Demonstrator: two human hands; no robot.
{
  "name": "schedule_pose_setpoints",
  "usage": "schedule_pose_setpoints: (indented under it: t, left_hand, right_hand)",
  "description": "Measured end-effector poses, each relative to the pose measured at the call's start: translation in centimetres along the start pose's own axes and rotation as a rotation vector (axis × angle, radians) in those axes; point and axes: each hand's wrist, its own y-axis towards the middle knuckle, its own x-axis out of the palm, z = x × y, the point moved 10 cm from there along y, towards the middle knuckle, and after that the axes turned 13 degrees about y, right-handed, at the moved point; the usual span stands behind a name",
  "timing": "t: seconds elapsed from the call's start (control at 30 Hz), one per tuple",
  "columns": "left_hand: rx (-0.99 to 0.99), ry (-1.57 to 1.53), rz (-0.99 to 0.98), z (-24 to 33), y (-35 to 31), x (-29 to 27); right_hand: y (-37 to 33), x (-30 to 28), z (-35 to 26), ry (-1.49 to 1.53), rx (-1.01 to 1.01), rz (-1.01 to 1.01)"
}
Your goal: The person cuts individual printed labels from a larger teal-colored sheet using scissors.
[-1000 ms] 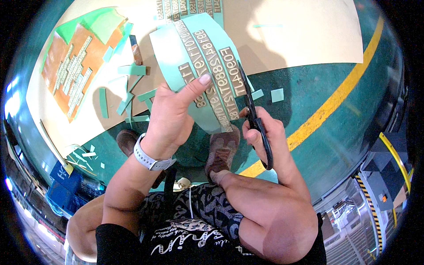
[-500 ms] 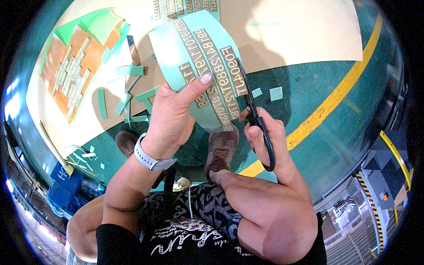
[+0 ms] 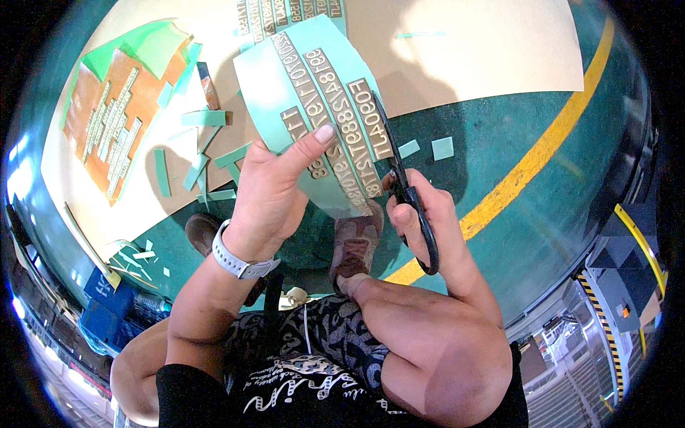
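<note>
My left hand (image 3: 270,189) grips a mint-green sheet (image 3: 262,85) with its thumb on top; the fingers beneath are mostly hidden. Rows of raised, mirrored characters on brownish strips run across the sheet, which bows slightly. My right hand (image 3: 437,214) is closed around black-handled scissors (image 3: 427,239). Their dark blades lie along the sheet's right edge, beside the outermost character strip. Whether the blades are parted is hard to see.
Tan board (image 3: 492,53) lies on the green floor (image 3: 528,192). An orange sheet with raised lettering (image 3: 135,107) rests at the left, near several green offcuts (image 3: 203,118). Two small mint pieces lie right of the scissors, one a square (image 3: 442,148). My shoe (image 3: 354,246) is below the sheet.
The sheet and both hands have shifted slightly left in the picture. The scissors stay along the sheet's right edge, and both holds are unchanged.
</note>
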Motion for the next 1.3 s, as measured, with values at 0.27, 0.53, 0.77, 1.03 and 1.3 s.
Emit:
schedule_pose_setpoints:
  t: [0.27,0.53,0.77,1.03,1.3]
  left_hand:
    - [-0.012,-0.016,0.0,-0.1,0.2,0.1]
    - [-0.019,0.008,-0.006,0.1,0.4,0.0]
    - [-0.008,0.04,-0.053,0.4,0.4,0.3]
    - [-0.03,0.007,-0.069,0.1,0.2,0.6]
    - [-0.022,-0.029,-0.085,0.2,0.2,0.9]
  right_hand:
    - [-0.1,-0.2,0.2,0.015,0.066,0.032]
    - [0.1,0.2,0.6,0.077,0.027,-0.022]
    - [-0.1,0.4,0.7,0.143,0.102,-0.053]
    - [-0.3,0.0,0.6,0.118,0.133,-0.029]
    - [-0.3,-0.1,0.4,0.137,0.088,0.013]
